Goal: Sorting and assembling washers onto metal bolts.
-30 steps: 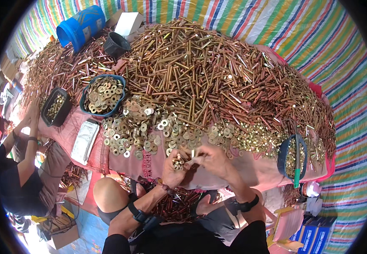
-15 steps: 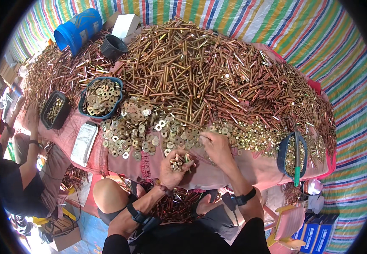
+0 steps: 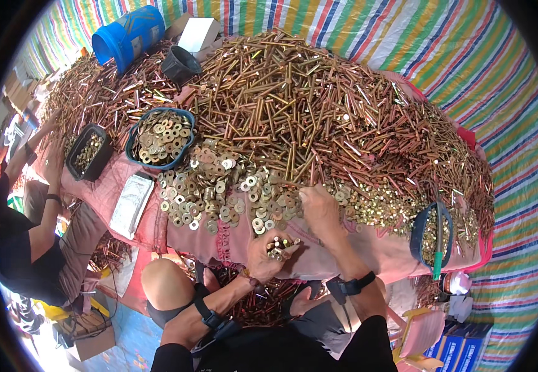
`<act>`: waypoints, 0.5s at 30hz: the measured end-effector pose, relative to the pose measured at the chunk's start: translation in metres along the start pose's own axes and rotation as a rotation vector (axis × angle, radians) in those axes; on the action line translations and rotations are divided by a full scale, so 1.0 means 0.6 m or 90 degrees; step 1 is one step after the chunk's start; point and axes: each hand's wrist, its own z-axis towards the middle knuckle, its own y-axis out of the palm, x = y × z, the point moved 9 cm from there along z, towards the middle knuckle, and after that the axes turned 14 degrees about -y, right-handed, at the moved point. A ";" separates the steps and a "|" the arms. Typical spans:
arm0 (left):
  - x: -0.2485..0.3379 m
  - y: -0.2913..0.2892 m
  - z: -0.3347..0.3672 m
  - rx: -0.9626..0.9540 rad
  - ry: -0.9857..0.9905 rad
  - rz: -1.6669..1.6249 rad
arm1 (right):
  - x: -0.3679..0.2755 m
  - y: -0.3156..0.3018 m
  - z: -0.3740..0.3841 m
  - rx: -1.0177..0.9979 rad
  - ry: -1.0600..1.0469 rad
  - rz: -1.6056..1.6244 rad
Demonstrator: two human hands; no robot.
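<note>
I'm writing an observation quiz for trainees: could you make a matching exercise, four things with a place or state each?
1. Left hand
2. Right hand
3. Blue bucket
4. Silver packet

A. Tipped over at the far side
B. Between loose washers and small nuts
C. Holding a bundle of bolts
D. Lying flat near the blue bowl

Pairs: 1-C; 2-B; 3-A; 4-D

Bolt heap (image 3: 281, 105): spread upper left to right of the frame, on the cloth (image 3: 383, 248).
Loose washers (image 3: 204, 193): centre, before the heap.
Loose nuts (image 3: 377, 206): just right of them.
Basin (image 3: 151, 165): centre left, washers in it, packet (image 3: 132, 206) before it.
Tray (image 3: 98, 165): left of the basin.
Basket (image 3: 416, 242): right, beside the nuts.
Pail (image 3: 135, 37): upper left, behind the tub (image 3: 181, 66).
Left hand (image 3: 266, 255): lower centre, bolts (image 3: 276, 249) in it.
Right hand (image 3: 321, 214): over to its right.
</note>
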 end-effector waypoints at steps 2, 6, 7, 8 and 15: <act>0.007 -0.002 0.000 0.028 -0.018 0.039 | 0.013 -0.023 -0.008 0.105 0.033 0.193; 0.013 -0.003 0.003 0.026 -0.038 0.009 | 0.003 -0.024 -0.058 -0.013 0.365 0.709; 0.013 -0.004 0.004 0.027 -0.034 0.016 | -0.015 -0.033 -0.060 -0.046 0.360 0.721; 0.013 -0.006 0.004 0.029 -0.031 0.024 | -0.021 -0.038 -0.064 -0.046 0.360 0.723; 0.017 0.003 0.005 0.032 -0.047 -0.072 | -0.053 -0.045 -0.087 -0.171 0.344 0.615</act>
